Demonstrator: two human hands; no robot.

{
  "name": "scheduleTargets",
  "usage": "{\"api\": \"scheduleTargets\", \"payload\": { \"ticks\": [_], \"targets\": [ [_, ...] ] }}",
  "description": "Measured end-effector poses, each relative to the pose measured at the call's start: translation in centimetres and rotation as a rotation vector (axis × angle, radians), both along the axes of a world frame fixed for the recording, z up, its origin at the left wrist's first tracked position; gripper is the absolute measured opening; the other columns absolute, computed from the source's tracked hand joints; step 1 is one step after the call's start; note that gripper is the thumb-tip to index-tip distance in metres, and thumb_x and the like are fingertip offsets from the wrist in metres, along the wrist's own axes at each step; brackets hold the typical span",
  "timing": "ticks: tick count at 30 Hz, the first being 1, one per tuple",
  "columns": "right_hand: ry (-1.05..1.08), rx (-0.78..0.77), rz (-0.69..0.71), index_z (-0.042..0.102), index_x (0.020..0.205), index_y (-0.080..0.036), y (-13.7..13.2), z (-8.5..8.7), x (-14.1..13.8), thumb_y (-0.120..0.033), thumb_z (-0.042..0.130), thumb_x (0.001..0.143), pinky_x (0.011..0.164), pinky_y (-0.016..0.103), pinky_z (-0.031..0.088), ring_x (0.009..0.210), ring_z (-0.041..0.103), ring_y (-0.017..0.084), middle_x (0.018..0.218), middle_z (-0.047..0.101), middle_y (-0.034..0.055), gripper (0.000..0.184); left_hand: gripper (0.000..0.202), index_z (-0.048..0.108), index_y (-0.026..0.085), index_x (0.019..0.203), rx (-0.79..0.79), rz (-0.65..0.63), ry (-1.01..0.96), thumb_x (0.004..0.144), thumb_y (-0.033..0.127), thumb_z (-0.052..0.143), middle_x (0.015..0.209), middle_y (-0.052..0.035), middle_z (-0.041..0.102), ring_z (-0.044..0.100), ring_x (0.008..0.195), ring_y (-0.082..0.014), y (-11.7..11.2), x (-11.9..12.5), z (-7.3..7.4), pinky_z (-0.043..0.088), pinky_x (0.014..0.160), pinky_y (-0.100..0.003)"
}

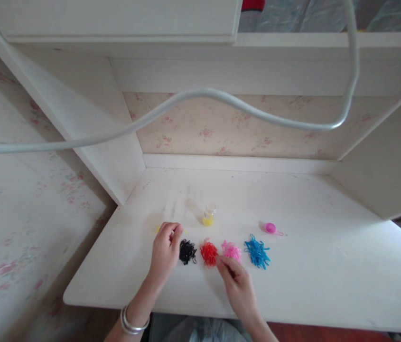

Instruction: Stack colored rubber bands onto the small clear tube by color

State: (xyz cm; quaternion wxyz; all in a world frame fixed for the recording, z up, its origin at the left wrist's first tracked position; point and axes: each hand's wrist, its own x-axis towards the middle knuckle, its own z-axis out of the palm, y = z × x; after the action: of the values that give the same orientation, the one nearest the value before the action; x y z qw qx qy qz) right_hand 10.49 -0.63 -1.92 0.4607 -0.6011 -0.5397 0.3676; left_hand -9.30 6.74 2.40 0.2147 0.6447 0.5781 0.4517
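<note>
Small piles of what look like thin rubber bands lie in a row on the white desk: black bands, red bands, pink bands and blue bands. My left hand is over the desk just left of the black pile, its fingers curled together; what they hold, if anything, is hidden. Yellow bits show beside and behind it. My right hand pinches at the right edge of the red pile, fingertips touching it or very near. Whatever is in the pinch is too small to tell.
Behind the piles stands a small clear container with yellow at its bottom. A pink round piece with a loop lies beyond the blue pile. A white cable crosses the upper view. Side panels and an overhead cabinet enclose the desk.
</note>
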Motion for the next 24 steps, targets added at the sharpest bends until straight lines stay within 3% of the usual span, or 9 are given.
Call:
{"api": "scheduleTargets", "payload": {
  "ticks": [4,9,24],
  "targets": [
    [-0.091,0.013,0.065,0.071,0.095,-0.019,-2.4,-2.1,0.0,-0.04,0.046,0.092,0.053,0.023,0.038,0.06,0.052,0.014,0.071,0.058,0.0043,0.033,0.019,0.059,0.019,0.087,0.061,-0.081,0.005,0.091,0.032,0.045,0.087,-0.0024,0.059,0.055,0.076,-0.0122,2.5,3.5,1.7,0.044,0.069,-0.024],
    [-0.1,0.051,0.089,0.07,0.095,-0.021,-1.7,-2.0,-0.1,-0.036,0.045,0.093,0.055,0.022,0.037,0.061,0.052,0.013,0.072,0.057,0.0033,0.029,0.019,0.06,0.019,0.088,0.138,-0.102,0.016,0.091,0.03,0.046,0.088,-0.0024,0.059,0.055,0.075,-0.0116,4.9,6.2,2.5,0.044,0.069,-0.024],
    [-0.169,0.057,0.132,0.069,0.098,-0.024,-1.8,-2.4,-0.5,-0.033,0.044,0.094,0.055,0.021,0.039,0.06,0.054,0.012,0.074,0.059,0.0028,0.027,0.02,0.063,0.021,0.095,0.161,-0.116,0.074,0.091,0.031,0.046,0.092,-0.003,0.062,0.058,0.077,-0.012,6.9,7.3,1.7,0.047,0.071,-0.025]
  ]
}}
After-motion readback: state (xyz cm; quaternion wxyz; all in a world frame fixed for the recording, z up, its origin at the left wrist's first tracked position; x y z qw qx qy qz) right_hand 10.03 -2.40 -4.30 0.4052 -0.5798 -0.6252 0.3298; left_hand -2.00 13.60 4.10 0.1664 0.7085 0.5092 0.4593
